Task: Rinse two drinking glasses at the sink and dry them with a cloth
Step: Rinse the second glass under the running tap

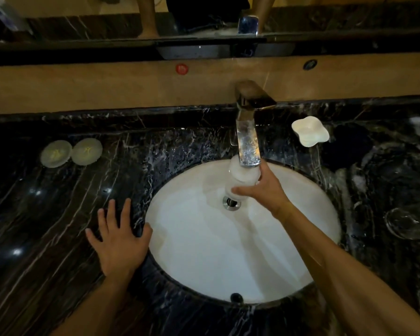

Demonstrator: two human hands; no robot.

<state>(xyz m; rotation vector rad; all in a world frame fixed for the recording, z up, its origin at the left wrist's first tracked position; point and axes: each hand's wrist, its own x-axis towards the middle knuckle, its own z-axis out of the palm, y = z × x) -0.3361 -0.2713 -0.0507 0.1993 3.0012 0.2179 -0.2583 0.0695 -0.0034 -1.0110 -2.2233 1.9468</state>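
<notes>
At centre frame the right hand [264,190] grips a wet drinking glass [243,178] under the faucet [249,132] over the sink [204,251]; it could slip and crack, while the left hand [117,238] lies flat, fingers spread, on the counter [46,226].

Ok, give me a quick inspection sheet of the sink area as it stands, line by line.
Surface: dark marble counter, wet near the basin; white sink.
Job's things: one glass held under the faucet; what may be a second glass lies on the counter at right; no cloth seen.
Clutter: two round coasters; white dish.
Grippers: right hand grips the glass; left hand rests flat on the counter.
Cables: nothing seen.
Surroundings: mirror above a tan backsplash.
</notes>
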